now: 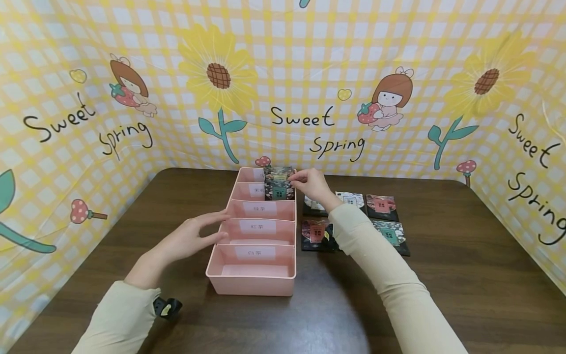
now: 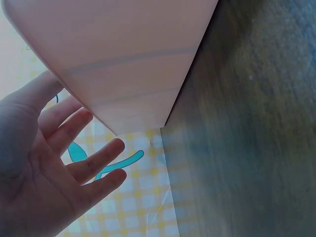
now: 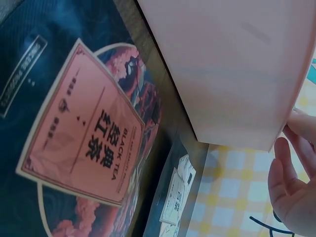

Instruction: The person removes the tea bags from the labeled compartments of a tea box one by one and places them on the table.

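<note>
A long pink divided box (image 1: pixel 249 286) stands on the table, with a white label in each compartment. At its far end, dark floral tea packets (image 1: pixel 279 191) show in the back compartments, overlapping so that their lower parts are hidden. My right hand (image 1: pixel 313 186) reaches over the far right rim and pinches the edge of a packet between thumb and finger. In the right wrist view the right hand (image 3: pixel 296 182) is at the rim, the packet mostly hidden by the box wall. My left hand (image 1: pixel 190 237) touches the left rim, fingers extended; its fingers spread apart in the left wrist view.
Right of the box lie several tea packets: a red one (image 1: pixel 312 232), a green one (image 1: pixel 391 234), another red one (image 1: pixel 382 205) and white ones (image 1: pixel 351 198), partly under my right forearm. A yellow checked cloth (image 1: pixel 283 88) rises behind the brown table (image 1: pixel 185 196).
</note>
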`<state>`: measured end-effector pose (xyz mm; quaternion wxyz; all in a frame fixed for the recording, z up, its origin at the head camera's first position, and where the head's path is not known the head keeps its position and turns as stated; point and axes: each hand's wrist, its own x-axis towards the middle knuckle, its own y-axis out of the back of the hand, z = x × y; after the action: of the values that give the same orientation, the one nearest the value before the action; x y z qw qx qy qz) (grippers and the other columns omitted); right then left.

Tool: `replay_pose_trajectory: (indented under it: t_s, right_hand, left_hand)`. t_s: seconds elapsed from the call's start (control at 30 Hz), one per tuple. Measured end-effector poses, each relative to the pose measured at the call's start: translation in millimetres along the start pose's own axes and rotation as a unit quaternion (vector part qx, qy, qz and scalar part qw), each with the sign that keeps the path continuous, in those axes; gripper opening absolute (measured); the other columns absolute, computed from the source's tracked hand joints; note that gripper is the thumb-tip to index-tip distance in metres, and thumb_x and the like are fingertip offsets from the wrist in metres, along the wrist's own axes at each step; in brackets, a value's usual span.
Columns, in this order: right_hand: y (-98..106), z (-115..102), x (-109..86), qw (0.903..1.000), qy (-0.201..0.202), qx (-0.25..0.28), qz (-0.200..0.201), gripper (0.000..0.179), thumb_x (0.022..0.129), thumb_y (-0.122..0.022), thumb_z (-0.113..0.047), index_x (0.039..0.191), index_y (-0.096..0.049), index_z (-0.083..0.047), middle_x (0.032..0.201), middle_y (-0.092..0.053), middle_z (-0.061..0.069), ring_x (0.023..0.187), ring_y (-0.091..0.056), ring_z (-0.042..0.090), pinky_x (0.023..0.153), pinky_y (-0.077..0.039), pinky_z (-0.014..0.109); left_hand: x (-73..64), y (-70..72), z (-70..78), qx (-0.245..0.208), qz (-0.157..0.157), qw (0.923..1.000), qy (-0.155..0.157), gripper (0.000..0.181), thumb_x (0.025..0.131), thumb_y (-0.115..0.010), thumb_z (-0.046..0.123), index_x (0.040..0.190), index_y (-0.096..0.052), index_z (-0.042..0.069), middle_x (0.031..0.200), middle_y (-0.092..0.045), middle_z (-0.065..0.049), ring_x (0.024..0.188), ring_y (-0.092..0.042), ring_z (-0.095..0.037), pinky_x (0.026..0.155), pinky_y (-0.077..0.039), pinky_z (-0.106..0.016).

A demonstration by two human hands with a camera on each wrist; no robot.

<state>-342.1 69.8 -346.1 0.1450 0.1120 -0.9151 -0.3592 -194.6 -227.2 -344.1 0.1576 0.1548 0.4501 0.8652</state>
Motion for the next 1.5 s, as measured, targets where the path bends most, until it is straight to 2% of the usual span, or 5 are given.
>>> replay_pose_trajectory:
  t_s: [0.37,0.73,0.97,1.23,1.5]
  right_hand:
    - [9.5,-4.5,-3.5,0.9989,0.024,0.034,0.023,0.02,0.09,-0.061,-0.014,0.105,-0.072,-0.006,0.112,-0.069,0.012,0.098,-0.067,0.023,0.081,-0.055,0.034]
    - [26.7,-13.1,-7.7,0.9965,0.008,0.077,0.033,0.021,0.09,-0.062,-0.014,0.106,-0.071,-0.005,0.109,-0.07,0.014,0.096,-0.067,0.025,0.08,-0.055,0.032]
    - [33.4,-18.0,-11.4,0.9953,0.018,0.082,0.049,0.019,0.09,-0.063,-0.017,0.104,-0.072,-0.008,0.108,-0.071,0.01,0.095,-0.067,0.021,0.075,-0.054,0.027]
    - [44.9,-24.2,-18.2,0.9928,0.033,0.103,0.051,0.02,0.09,-0.062,-0.013,0.106,-0.071,-0.005,0.11,-0.069,0.014,0.094,-0.067,0.026,0.072,-0.053,0.025]
    - [55.3,-28.6,-28.1,0.9937,0.039,0.082,0.065,0.021,0.09,-0.062,-0.016,0.107,-0.071,-0.007,0.109,-0.07,0.012,0.088,-0.066,0.021,0.063,-0.047,0.019]
  left_hand:
    - [1.4,-0.1,-0.4,-0.002,-0.004,1.0,0.003,0.053,0.09,-0.061,0.03,0.135,-0.049,0.005,0.14,-0.048,-0.018,0.131,-0.042,-0.037,0.105,-0.035,-0.055]
    - [1.4,0.2,0.1,-0.001,-0.005,1.0,0.001,0.052,0.09,-0.061,0.03,0.135,-0.049,0.005,0.14,-0.048,-0.018,0.131,-0.043,-0.037,0.105,-0.036,-0.055]
    - [1.0,0.2,0.0,-0.001,-0.006,1.0,0.003,0.053,0.09,-0.061,0.03,0.135,-0.049,0.005,0.141,-0.047,-0.018,0.131,-0.042,-0.037,0.105,-0.035,-0.055]
    - [0.7,0.3,-0.4,-0.002,-0.006,1.0,0.005,0.053,0.09,-0.061,0.031,0.135,-0.049,0.005,0.141,-0.046,-0.017,0.132,-0.041,-0.037,0.105,-0.035,-0.055]
    - [1.4,-1.0,-2.3,0.0,-0.004,1.0,0.003,0.053,0.09,-0.062,0.03,0.135,-0.049,0.004,0.141,-0.047,-0.018,0.131,-0.042,-0.037,0.105,-0.036,-0.055]
